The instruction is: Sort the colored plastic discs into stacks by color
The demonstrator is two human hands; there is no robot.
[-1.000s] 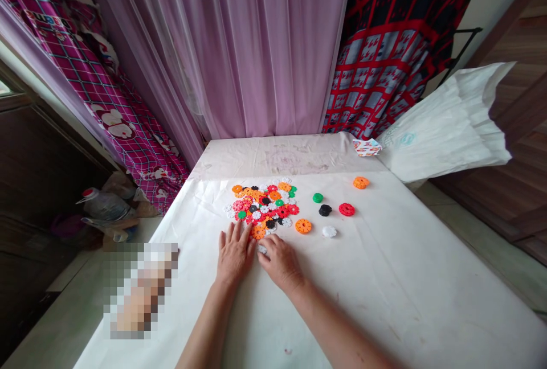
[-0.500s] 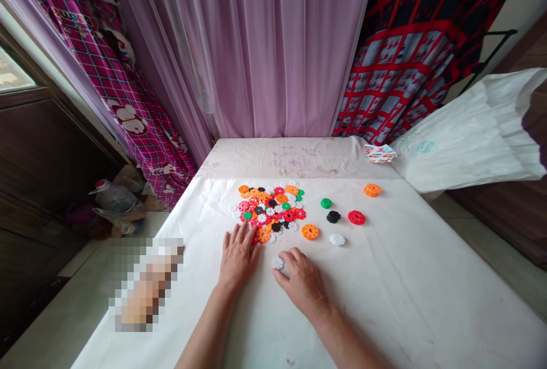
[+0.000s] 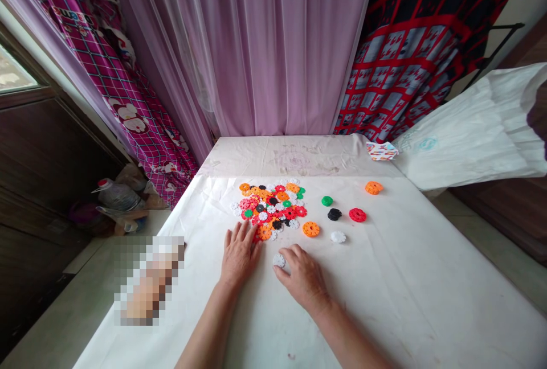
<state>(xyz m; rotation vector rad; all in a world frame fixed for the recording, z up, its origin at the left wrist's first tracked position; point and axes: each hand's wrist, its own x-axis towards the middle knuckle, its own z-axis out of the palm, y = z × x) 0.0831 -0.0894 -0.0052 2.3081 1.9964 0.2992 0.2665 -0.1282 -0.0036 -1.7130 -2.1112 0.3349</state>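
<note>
Your right hand (image 3: 302,278) pinches a white disc (image 3: 279,261) between thumb and fingers, nearer you than the mixed pile (image 3: 270,209). Your left hand (image 3: 240,256) lies flat, fingers spread, gripping nothing, tips at the pile's near edge. Done, I'd judge: six single-colour stacks set apart rightward: white (image 3: 338,237), orange (image 3: 310,229), red (image 3: 358,215), black (image 3: 334,214), green (image 3: 327,201), orange (image 3: 374,188). Left: most discs, mixed. Beyond, white bag's (image 3: 474,130) teal print unreadable; magenta cloth's (image 3: 92,56) lettering perhaps "eme".
</note>
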